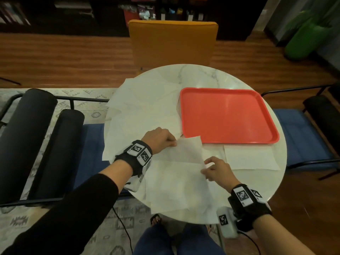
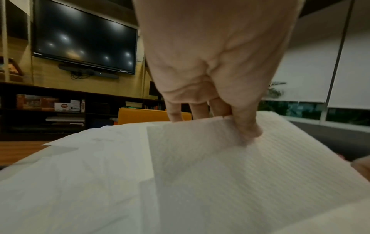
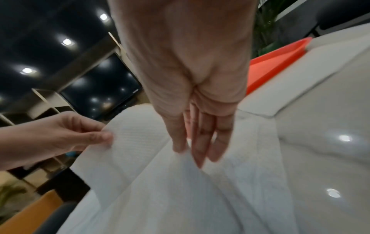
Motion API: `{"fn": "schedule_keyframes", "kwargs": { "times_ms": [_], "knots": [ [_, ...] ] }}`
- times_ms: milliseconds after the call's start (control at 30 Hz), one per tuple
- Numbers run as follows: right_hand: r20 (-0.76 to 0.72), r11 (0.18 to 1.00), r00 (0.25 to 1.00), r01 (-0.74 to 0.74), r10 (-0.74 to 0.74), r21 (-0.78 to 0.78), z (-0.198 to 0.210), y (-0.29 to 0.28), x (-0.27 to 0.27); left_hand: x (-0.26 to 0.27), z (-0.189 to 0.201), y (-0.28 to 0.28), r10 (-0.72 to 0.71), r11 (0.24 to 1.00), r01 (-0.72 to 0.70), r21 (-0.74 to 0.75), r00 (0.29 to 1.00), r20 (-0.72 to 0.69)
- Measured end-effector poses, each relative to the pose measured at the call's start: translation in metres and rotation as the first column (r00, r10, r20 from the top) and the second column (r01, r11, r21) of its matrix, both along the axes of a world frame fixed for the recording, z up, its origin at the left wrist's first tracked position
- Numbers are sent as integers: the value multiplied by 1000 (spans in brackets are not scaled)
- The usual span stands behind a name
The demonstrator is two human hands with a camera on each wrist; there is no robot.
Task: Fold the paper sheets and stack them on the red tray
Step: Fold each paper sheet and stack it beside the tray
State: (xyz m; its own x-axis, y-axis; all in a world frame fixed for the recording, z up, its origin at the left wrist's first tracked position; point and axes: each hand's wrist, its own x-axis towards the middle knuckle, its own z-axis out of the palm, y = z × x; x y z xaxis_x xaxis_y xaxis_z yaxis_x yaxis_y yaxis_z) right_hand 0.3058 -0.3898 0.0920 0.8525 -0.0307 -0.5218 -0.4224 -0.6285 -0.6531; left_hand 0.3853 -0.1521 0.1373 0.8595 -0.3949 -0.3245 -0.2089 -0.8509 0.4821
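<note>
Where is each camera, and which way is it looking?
Head: on the person's head, looking forward and down at the round table, red tray and paper sheet; both forearms, left hand and right hand show.
Left wrist: looks along the left hand, whose thumb and fingers pinch the sheet, toward a television.
Right wrist: looks along the right hand pinching the sheet; the left hand shows too.
Shared: all three see the sheet; head and right wrist see the tray.

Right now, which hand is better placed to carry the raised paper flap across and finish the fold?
Left. The left hand already pinches the white paper sheet's raised corner; the right hand holds its right edge.
</note>
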Motion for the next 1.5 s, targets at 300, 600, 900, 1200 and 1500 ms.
{"fn": "schedule_keyframes", "kwargs": {
  "times_ms": [300,600,900,1200,1500],
  "knots": [
    [196,736,793,-401,577,-545,66,44,43,-12,6,-4,-186,981,193,-3,952,243],
    [201,917,930,-345,307,199,130,-4,37,-35,54,57,128,812,-246,-529,960,-250],
    [4,976,980,-200,200,86,36,4,75,-23,-16,64,330,807,-478,-347,852,-407],
    [302,993,947,-100,114,-61,8,10,55,-37,-48,64,431,825,-453,-339,891,-142],
    [445,909,805,-268,393,-319,-19,-5,-29,-108,-71,80,271,911,-249,-329,963,19]
  ]
}}
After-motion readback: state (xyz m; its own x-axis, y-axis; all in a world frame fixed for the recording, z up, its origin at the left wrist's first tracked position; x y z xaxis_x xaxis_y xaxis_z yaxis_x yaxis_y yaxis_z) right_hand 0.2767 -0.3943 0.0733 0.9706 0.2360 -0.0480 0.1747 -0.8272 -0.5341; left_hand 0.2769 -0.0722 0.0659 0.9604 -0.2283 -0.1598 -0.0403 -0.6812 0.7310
